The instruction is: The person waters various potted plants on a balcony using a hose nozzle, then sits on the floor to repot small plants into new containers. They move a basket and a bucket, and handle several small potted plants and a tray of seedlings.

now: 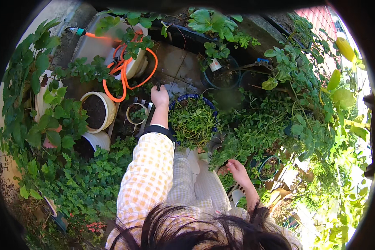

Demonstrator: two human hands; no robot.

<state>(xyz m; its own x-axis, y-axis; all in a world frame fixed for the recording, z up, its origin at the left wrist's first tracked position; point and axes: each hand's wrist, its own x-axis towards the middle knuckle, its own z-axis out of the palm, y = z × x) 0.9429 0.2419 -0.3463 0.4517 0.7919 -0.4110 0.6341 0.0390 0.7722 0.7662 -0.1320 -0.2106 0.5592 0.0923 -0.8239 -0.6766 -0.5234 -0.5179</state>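
Note:
My left hand [160, 97] reaches forward, just beyond and left of a blue-rimmed pot [214, 109]. Something small and dark shows at its fingertips, too small to name. Leafy green stems [192, 122] fill that pot and spill over its near edge. My right hand [238, 172] is lower and to the right, beside the foliage [234, 147]. Its thumb and fingers come together near a dark spot, and I cannot tell whether they grip anything. A small round pot [128, 114] with a little plant stands left of my left forearm.
An orange hose [124, 75] lies coiled over a white basin at the upper left. Cream pots [107, 112] with soil stand below it. A dark round tub [222, 81] is on the paving [176, 64] ahead. Dense plants crowd both sides, and yellow fruit [345, 49] hangs at the right.

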